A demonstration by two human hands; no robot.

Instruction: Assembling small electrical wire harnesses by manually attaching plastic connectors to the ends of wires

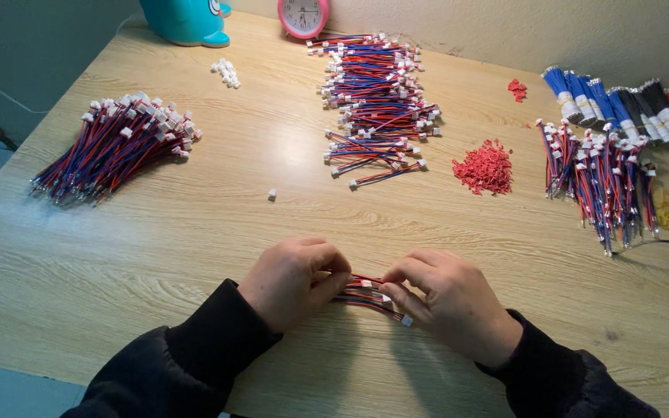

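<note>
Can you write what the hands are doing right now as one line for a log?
left hand: pinching wire bundle | right hand: pinching same bundle | place: wooden table | nearby: wire piles, red bits pile

Head camera looks steeply down, close, across the wooden table (195,232).

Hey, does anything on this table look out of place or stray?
One small white connector lies alone mid-table, apart from the white connector pile and the wire bundles. A few red bits sit away from the main red pile. Nothing looks damaged.
</note>
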